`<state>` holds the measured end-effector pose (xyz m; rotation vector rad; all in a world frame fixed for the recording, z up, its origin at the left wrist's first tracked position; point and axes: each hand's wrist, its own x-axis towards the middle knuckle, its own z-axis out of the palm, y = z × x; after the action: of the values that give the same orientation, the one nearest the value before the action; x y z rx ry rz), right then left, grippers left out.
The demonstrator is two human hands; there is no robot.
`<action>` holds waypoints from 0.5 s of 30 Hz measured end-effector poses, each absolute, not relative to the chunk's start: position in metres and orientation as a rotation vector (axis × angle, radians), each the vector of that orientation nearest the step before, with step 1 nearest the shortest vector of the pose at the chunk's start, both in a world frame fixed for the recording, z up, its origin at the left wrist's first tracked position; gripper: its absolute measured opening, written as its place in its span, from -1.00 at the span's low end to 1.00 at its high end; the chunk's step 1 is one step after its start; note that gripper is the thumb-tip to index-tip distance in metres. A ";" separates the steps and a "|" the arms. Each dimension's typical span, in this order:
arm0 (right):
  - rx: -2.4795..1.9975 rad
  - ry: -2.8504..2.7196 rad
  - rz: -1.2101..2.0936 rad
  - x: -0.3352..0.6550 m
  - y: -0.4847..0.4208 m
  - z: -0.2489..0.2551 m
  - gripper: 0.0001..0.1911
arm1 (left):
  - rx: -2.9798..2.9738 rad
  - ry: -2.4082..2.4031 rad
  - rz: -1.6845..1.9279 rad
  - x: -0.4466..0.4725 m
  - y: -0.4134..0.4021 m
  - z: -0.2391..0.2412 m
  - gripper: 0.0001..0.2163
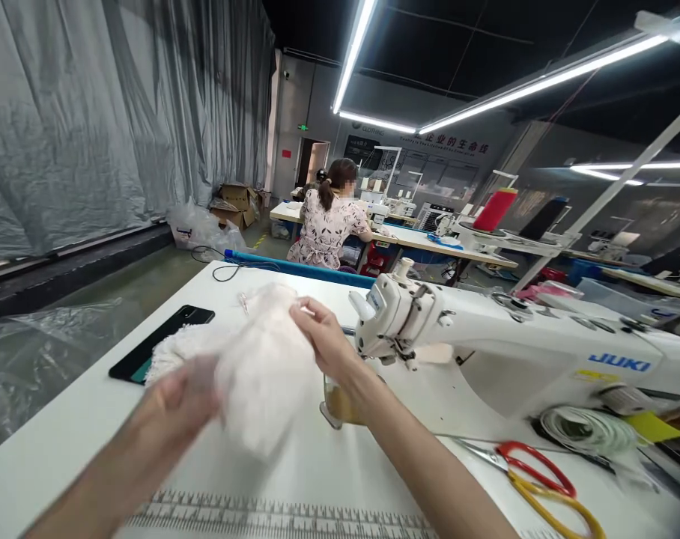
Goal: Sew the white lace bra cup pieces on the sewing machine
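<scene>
Motion blur softens the white cloth [269,367], so its folds and edges are hard to make out; it is held up over the table [93,442], between the two hands. The right hand [320,329] pinches its upper right edge between thumb and fingers. The left hand [186,393] is smeared too, its fingers at the cloth's left side, and whether they are closed on it I cannot tell. A second white piece [177,348], partly behind the left hand, covers part of a dark flat device [160,337]. The right forearm hides some of an amber-coloured part beside the sewing machine [486,314] and crosses the ruler markings [272,520] along the near edge. The machine runs out of view at the right, and the scissors [534,468] are cut off below. Coiled white tape [587,428] lies under the machine's arm; beyond the table, a co-worker [329,224] sits facing away.
</scene>
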<state>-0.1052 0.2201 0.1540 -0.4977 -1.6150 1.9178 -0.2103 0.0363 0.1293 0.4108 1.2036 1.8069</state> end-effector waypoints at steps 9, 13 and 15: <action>-0.959 -1.572 1.370 -0.217 0.341 0.113 -0.70 | 0.733 1.843 1.626 -0.337 0.215 0.153 -0.74; -1.062 -1.715 1.135 -0.216 0.361 0.094 -0.70 | 0.924 2.166 1.366 -0.339 0.231 0.136 -0.75; -1.035 -1.784 1.026 -0.210 0.359 0.088 -0.70 | 1.081 2.267 1.225 -0.332 0.220 0.139 -0.78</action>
<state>-0.2105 0.3592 0.0882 -1.0352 -1.7839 1.0265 -0.3324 0.2196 0.1386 1.0808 2.2667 1.2246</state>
